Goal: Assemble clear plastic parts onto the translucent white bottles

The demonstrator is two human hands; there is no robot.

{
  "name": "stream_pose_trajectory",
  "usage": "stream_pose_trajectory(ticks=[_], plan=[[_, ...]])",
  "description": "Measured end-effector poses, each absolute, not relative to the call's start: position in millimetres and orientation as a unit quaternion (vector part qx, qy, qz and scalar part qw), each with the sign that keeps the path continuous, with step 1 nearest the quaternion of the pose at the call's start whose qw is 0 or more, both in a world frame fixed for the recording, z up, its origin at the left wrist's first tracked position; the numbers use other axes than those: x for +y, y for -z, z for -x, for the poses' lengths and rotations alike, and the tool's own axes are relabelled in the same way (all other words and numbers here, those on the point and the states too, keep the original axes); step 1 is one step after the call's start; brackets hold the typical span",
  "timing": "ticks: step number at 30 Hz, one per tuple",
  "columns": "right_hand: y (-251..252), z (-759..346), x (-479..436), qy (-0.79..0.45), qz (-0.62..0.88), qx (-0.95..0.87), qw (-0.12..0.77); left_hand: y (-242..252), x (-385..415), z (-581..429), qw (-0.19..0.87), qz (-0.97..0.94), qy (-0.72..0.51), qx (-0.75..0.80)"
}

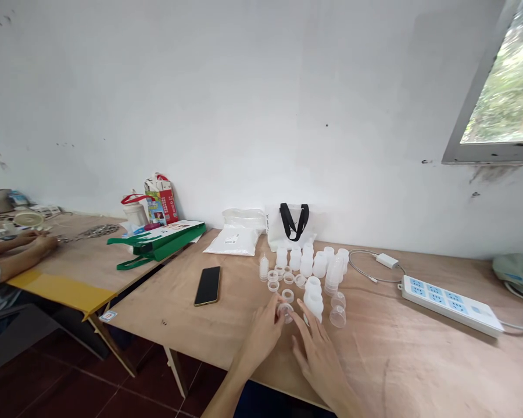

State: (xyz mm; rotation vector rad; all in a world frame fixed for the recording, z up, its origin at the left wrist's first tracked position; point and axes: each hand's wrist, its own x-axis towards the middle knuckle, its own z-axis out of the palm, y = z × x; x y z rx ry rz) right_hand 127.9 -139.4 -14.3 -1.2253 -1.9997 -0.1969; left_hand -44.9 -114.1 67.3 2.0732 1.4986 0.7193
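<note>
Left hand [261, 337] pinching a clear plastic cup [285, 313] on a plywood table [165, 305].

Fingertips closed on the cup's side, though how firmly is hard to tell; right hand [318, 363] spread open, its fingers just beside the cup and touching white plastic bottles [314, 305] or nearly so; small plastic rings [287, 296] lie just ahead; a smartphone [207, 285] rests to the left; those light upright bottles could tip if brushed by the spread fingers; a nudged ring could roll away.
</note>
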Motion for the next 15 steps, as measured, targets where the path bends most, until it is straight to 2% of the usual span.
stream_pose_trajectory(ticks=[9, 15], plan=[[16.7, -128.2, -139.3, 0.072, 0.466, -0.795, 0.382, -68.0, -112.1, 54.4, 0.223, -0.751, -0.265, 0.562], [15.8, -128.9, -138.4, 0.046, 0.451, -0.798, 0.397, -74.7, -116.1, 50.7, 0.315, -0.780, -0.266, 0.471]])
